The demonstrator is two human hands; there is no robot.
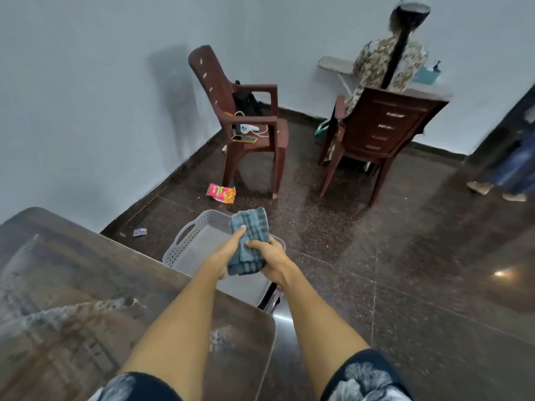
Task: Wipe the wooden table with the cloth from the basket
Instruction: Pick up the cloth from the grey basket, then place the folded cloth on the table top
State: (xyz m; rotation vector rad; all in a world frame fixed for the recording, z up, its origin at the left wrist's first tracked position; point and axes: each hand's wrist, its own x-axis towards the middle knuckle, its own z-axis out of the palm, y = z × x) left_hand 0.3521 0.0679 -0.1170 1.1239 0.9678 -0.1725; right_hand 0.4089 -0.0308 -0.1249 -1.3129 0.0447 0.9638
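Cloth (248, 241), folded, gripped by left hand (228, 250) and right hand (270, 257) over basket (185, 250), beside bench (86, 285).

Two brown plastic chairs (249, 117) on dark speckled floor (405, 256). Near one carries a phone (244, 139), white charger (249, 128), black bag (246, 101). Person seated (385, 65) in the far chair. Pink snack wrapper (221, 193) lies on floor beside the chair leg.

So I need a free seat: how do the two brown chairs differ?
The left chair faces sideways and holds a phone, a charger and a dark bag. The right chair shows its back and has a person sitting in it at a table. Both are brown plastic armchairs with slotted backs.
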